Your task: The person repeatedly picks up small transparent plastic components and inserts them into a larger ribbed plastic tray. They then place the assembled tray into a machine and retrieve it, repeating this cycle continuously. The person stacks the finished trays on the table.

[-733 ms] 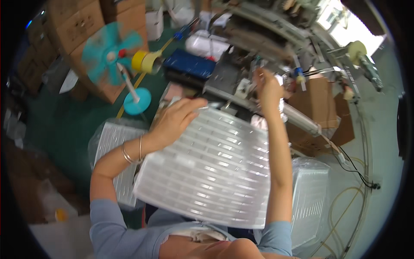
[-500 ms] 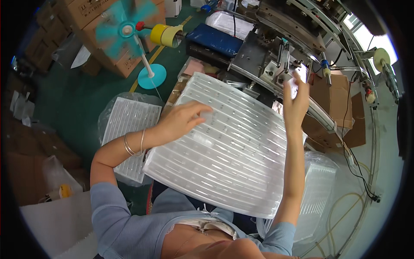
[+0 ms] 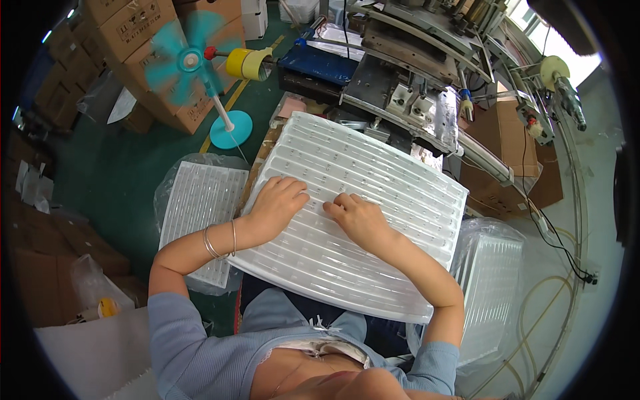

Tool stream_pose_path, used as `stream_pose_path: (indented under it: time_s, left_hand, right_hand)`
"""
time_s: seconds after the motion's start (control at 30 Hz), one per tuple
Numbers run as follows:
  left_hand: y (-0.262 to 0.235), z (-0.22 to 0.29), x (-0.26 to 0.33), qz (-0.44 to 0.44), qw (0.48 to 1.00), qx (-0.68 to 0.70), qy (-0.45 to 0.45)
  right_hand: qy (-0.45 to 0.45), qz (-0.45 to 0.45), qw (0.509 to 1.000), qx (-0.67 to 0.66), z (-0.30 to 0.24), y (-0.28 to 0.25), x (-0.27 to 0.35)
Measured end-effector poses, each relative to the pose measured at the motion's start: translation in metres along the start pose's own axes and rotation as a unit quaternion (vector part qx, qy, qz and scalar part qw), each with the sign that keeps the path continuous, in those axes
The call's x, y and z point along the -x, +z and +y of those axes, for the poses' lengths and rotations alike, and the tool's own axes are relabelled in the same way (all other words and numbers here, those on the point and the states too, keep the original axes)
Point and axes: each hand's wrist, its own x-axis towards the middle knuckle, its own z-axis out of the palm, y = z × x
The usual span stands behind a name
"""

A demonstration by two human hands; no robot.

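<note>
A large white ribbed tray [image 3: 347, 267] lies before me, its grooves lined with rows of small clear pieces. My left hand [image 3: 277, 203] rests on the tray's left half, fingers bent and drawn together. Just to its right, my right hand [image 3: 363, 220] reaches down to the same rows with thumb and fingertips pinched together. Whatever either set of fingertips grips is too small or hidden to make out. Beyond the tray's far edge is a metal machine bed [image 3: 383, 87] with a small metal fixture [image 3: 410, 101] on it; neither hand touches it.
Similar white trays in clear plastic stand on the left [image 3: 203, 200] and right [image 3: 493, 287]. A turquoise fan [image 3: 191, 61] spins at the far left, near yellow tape rolls [image 3: 243, 65] and stacked cartons [image 3: 143, 50]. Cables [image 3: 553, 247] hang along the right wall.
My right hand has come back from the machine fixture to the tray, its fingers now pinched. The left hand has lowered onto the tray and drawn its fingers in. The view has shifted slightly.
</note>
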Motion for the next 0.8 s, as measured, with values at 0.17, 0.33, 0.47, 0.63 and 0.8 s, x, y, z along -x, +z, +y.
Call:
stream_pose_path:
  time_s: [0.17,0.33,0.47,0.63,0.8]
  left_hand:
    - [-0.005,-0.004,-0.007,-0.025,0.98,0.188,-0.062]
    - [-0.018,-0.01,-0.012,0.022,0.955,0.269,-0.12]
    - [-0.037,-0.024,-0.028,0.101,0.939,0.282,-0.169]
    - [-0.032,-0.033,-0.049,0.117,0.942,0.256,-0.185]
    - [-0.012,-0.023,-0.119,0.205,0.969,0.12,-0.074]
  right_hand:
    - [0.051,0.045,0.986,-0.15,0.004,-0.019,0.001]
    - [0.164,0.204,0.949,-0.176,0.052,-0.043,0.014]
    - [0.321,0.232,0.89,-0.226,0.079,-0.059,0.04]
    - [0.326,0.292,0.858,-0.268,0.097,-0.069,0.053]
    - [0.268,0.356,0.853,-0.273,0.105,-0.087,0.044]
